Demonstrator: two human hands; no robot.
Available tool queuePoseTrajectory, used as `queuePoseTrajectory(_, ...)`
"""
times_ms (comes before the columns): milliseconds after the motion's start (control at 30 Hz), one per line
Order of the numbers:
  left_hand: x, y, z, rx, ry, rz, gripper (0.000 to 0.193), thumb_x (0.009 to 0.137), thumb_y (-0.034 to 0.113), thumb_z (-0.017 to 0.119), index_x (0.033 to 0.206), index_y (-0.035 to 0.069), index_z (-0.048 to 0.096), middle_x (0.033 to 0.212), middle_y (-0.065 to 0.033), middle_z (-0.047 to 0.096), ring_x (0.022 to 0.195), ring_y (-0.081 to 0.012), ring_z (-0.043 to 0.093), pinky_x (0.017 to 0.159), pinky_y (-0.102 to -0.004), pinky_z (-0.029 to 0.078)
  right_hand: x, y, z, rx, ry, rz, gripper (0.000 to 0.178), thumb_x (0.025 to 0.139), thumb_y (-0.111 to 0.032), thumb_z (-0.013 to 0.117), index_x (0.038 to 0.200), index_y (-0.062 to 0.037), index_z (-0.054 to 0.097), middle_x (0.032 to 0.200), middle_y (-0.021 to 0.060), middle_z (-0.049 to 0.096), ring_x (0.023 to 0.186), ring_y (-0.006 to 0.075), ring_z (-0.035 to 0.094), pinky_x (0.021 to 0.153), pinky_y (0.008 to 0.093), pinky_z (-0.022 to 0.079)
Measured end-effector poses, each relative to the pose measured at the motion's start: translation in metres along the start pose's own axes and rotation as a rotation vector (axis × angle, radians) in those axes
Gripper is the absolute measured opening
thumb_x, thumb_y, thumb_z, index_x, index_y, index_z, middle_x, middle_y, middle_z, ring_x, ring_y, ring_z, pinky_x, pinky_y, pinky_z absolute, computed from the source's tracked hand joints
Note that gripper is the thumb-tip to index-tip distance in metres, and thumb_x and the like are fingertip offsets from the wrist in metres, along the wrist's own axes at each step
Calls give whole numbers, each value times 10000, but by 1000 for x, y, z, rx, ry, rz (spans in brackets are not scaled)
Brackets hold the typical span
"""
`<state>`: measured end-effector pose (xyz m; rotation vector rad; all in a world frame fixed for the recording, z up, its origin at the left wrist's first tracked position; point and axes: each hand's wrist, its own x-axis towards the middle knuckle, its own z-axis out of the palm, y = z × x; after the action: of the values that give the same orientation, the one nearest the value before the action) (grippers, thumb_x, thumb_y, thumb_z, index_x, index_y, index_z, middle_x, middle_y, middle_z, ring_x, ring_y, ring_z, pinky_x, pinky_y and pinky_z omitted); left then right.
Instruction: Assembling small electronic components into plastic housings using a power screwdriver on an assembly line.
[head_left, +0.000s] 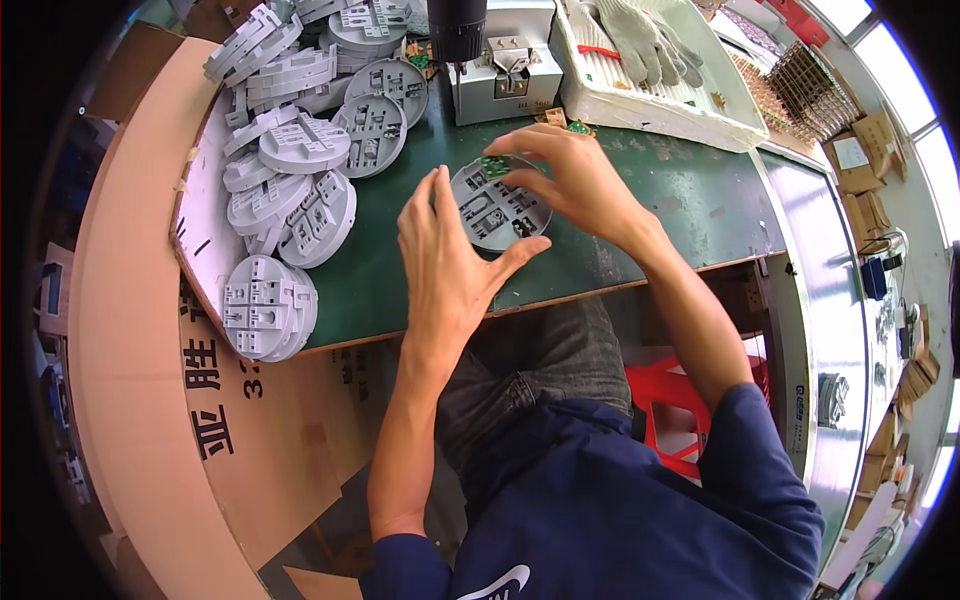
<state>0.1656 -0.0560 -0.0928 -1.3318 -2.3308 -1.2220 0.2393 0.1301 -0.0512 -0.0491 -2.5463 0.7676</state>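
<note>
On the green tabletop in front of me lies a round grey plastic disc [491, 215] with moulded slots and raised parts. My left hand [445, 250] is open at its left and near edge, fingers stretched up and thumb spread along the front; whether it touches the rim I cannot tell. Over the far side of the disc, my right hand [575, 175] pinches a small green circuit board [494, 167] between thumb and fingers. The board is partly hidden by the fingertips.
Grey plastic discs [300, 143] are heaped on the left, beside a cardboard edge [215, 290]. At the back stand a metal fixture [507, 85] and a black cylindrical tool head [457, 30]. A white foam tray [680, 122] holds gloves [640, 45]. A red stool [680, 395] is below.
</note>
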Motion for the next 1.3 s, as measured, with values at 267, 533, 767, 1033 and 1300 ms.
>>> queuePoseTrajectory(267, 5, -2, 6, -36, 2, 23, 1043, 740, 439, 902, 1473, -95, 388, 1371, -256, 533, 1251, -421, 498, 1076, -519, 411, 25, 7, 8, -142, -202, -10, 342, 869, -94, 747, 1206, -46, 715, 1112, 147, 745, 1062, 342, 690, 973, 422, 515)
queuePoseTrajectory(533, 7, -9, 1, -11, -49, 51, 870, 758, 446, 883, 1374, -69, 548, 1404, -223, 541, 1233, -395, 527, 1058, -498, 433, 19, 9, 3, 69, -120, 82, 294, 901, -95, 732, 1187, -31, 715, 1067, 154, 745, 981, 322, 718, 856, 392, 571)
queuePoseTrajectory(767, 10, -1, 0, 135, -86, 73, 833, 779, 516, 846, 1336, -52, 600, 1445, -210, 518, 1255, -392, 524, 1072, -494, 429, 4, 17, 10, -87, -113, -78, 203, 932, -83, 691, 1119, -17, 736, 1113, 156, 736, 1036, 354, 707, 906, 390, 572)
queuePoseTrajectory(1033, 10, -9, 9, 175, -40, 115, 879, 795, 605, 795, 1320, -66, 579, 1428, -222, 513, 1254, -389, 518, 1065, -505, 422, 47, -17, -27, 197, 238, 49, 425, 915, -176, 754, 1291, -10, 646, 1241, 206, 688, 1137, 367, 659, 968, 450, 529)
queuePoseTrajectory(1300, 9, -10, 5, 81, -90, 85, 907, 807, 596, 786, 1382, -60, 538, 1489, -228, 471, 1331, -390, 474, 1114, -494, 396, 141, -63, -73, 609, 123, -90, 651, 1005, -509, 651, 1269, 80, 568, 1029, 113, 621, 982, 188, 618, 829, 320, 512)
